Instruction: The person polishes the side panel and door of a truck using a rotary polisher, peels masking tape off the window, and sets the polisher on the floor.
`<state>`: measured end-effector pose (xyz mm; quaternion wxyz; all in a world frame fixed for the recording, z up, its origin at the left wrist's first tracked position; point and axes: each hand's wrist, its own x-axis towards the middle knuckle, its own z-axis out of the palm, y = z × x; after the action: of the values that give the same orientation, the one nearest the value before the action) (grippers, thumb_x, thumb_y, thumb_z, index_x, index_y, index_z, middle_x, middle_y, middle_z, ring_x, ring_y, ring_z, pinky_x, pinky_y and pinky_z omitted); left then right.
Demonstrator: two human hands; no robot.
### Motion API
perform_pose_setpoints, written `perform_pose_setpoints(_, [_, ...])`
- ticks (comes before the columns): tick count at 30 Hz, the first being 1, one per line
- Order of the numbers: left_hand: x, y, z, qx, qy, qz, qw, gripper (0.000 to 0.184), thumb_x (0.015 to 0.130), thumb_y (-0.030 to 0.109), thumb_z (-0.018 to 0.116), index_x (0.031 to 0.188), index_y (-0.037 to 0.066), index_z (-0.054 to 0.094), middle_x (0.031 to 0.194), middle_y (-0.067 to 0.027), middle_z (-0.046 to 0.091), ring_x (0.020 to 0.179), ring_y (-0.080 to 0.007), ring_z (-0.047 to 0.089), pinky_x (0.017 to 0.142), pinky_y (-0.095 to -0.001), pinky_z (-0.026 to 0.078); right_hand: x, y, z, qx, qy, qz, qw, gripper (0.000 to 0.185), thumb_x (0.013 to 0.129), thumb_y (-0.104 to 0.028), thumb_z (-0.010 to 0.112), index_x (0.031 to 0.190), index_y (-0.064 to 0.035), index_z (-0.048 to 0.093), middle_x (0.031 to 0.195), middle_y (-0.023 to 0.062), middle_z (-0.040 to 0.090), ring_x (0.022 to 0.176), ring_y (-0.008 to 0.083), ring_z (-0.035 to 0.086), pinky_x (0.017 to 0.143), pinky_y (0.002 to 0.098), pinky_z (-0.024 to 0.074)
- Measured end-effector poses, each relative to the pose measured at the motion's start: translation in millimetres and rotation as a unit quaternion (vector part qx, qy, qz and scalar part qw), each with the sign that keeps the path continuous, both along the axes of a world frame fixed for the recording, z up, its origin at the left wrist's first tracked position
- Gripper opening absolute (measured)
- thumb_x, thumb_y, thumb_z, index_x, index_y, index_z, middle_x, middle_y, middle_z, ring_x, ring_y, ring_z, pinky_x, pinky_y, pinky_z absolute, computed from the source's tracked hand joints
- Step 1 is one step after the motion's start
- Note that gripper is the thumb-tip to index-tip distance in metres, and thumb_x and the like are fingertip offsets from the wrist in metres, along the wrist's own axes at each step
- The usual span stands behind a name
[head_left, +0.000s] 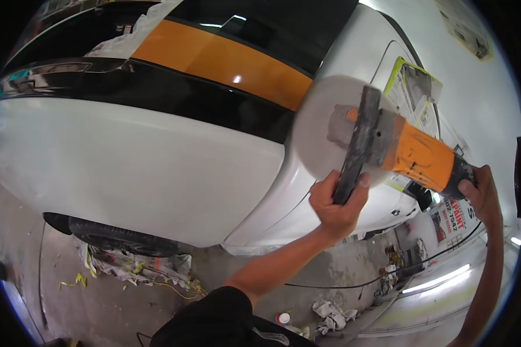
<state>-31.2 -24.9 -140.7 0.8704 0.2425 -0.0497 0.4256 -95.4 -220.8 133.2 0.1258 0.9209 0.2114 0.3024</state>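
Observation:
An orange and grey power polisher (424, 157) lies across the right half of the view, its round pale pad (321, 130) blurred and up against the white car body (156, 168). Around the lower end of the polisher's black bar handle (358, 144) my left hand (340, 205) is wrapped. My right hand (481, 194) grips the black rear end of the tool's body. An orange and black stripe (220, 61) runs along the car just left of the pad.
Masking paper with yellow-green tape (412, 87) is stuck on the car at the upper right. A black cord (353, 286) hangs below the tool. Crumpled paper (147, 267) lies by the tire (121, 236); a small white tub (282, 318) stands on the floor.

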Motion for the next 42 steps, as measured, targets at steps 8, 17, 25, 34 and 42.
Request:
perform_pose_setpoints(8, [-29.5, -8.5, -24.3, -0.021, 0.023, -0.020, 0.999, 0.044, 0.083, 0.011, 0.078, 0.059, 0.005, 0.042, 0.049, -0.0006, 0.041, 0.047, -0.0052, 0.033, 0.043, -0.0273, 0.027, -16.7, 11.3, -6.3, -0.118, 0.050, -0.059, 0.990, 0.095, 0.078, -0.085, 0.054, 0.077, 0.0091, 0.061, 0.051, 0.0113, 0.044, 0.050, 0.0197, 0.044, 0.053, 0.0373, 0.0385])
perform_pose_setpoints(17, [16.2, 38.7, 30.8, 0.019, -0.020, 0.041, 0.999, 0.041, 0.084, 0.007, 0.075, 0.061, 0.003, 0.042, 0.049, -0.0006, 0.035, 0.049, -0.0056, 0.030, 0.044, -0.0298, 0.023, -21.4, 25.9, 5.9, 0.119, 0.159, -0.096, 0.975, 0.066, 0.091, -0.059, 0.061, 0.093, 0.0076, 0.062, 0.068, 0.0016, 0.048, 0.056, 0.0066, 0.045, 0.047, 0.0255, 0.0358])
perform_pose_setpoints(25, [-19.9, 35.3, -4.2, -0.058, 0.028, -0.048, 0.997, 0.027, 0.085, 0.006, 0.072, 0.068, 0.000, 0.053, 0.052, 0.0034, 0.042, 0.050, -0.0032, 0.034, 0.045, -0.0269, 0.026, -20.4, 61.9, -1.6, 0.022, 0.077, -0.057, 0.995, 0.082, 0.085, -0.072, 0.059, 0.068, 0.0076, 0.052, 0.052, 0.0015, 0.041, 0.051, 0.0114, 0.041, 0.047, 0.0332, 0.0326])
perform_pose_setpoints(34, [6.8, 46.0, 41.9, 0.009, -0.016, -0.037, 0.999, 0.019, 0.088, 0.006, 0.068, 0.074, -0.002, 0.058, 0.061, 0.0066, 0.047, 0.059, -0.0026, 0.037, 0.050, -0.0257, 0.028, -23.6, 57.6, 33.4, 0.066, 0.098, -0.086, 0.989, 0.074, 0.090, -0.066, 0.057, 0.067, 0.0049, 0.054, 0.050, 0.0003, 0.042, 0.045, 0.0094, 0.042, 0.042, 0.0298, 0.0322])
perform_pose_setpoints(42, [79.0, 57.9, 146.0, 0.073, -0.143, 0.002, 0.987, 0.024, 0.082, 0.012, 0.071, 0.072, -0.006, 0.057, 0.055, -0.0059, 0.051, 0.055, -0.0085, 0.042, 0.051, -0.0320, 0.036, 13.4, 4.2, 57.6, 0.159, 0.064, -0.112, 0.979, 0.071, 0.099, -0.063, 0.044, 0.064, -0.0018, 0.054, 0.047, 0.0002, 0.045, 0.034, 0.0096, 0.042, 0.033, 0.0263, 0.0312])
